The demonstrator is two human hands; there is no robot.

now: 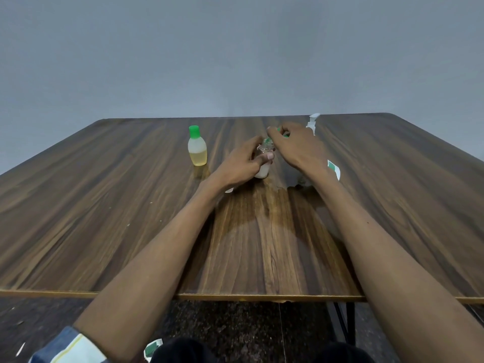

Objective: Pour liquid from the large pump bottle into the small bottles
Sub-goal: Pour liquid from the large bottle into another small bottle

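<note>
We count two small bottles and one large pump bottle on the wooden table (104, 205). One small bottle with a green cap (197, 147) stands upright to the left, apart from both hands, and it holds yellowish liquid up to about the middle of its body. The second small bottle (262, 171) stands near the table's middle, its neck clear and open at the top, its lower body looking whitish; we cannot tell how much liquid is in it.

Our left hand (242, 163) wraps round this open bottle, fingers and thumb curled on its upper body, steadying it on the table. Our right hand (296, 145) hovers just above and beside the bottle's mouth, fingers curled and pinching a small green cap (284, 134), of which only slivers show between the fingers.

The large pump bottle (314, 121) stands behind the right hand, mostly hidden by the hand and wrist: we see its white pump head above the knuckles and a piece of its white and green label (334, 169) to the right of the wrist. Its contents are hidden.

A wet-looking sheen (275, 213) lies on the table in front of the bottles.
</note>
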